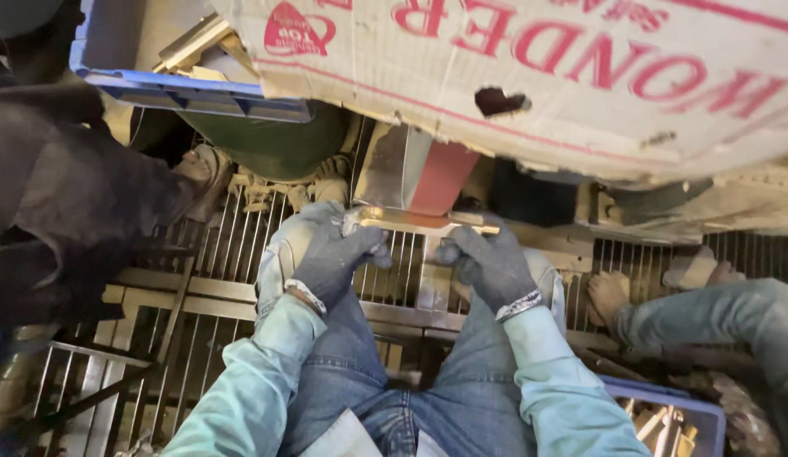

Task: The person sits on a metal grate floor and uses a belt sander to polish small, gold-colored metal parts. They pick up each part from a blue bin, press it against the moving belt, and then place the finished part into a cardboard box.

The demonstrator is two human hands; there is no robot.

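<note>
grey gloves (343, 254), blue crate (199, 93), red-printed cardboard (538, 85)

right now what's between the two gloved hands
In the head view, a flat metal strip spans from the left hand to the right hand, over a metal grate.

Metal workshop: steel grilles (242, 245) underfoot
</note>
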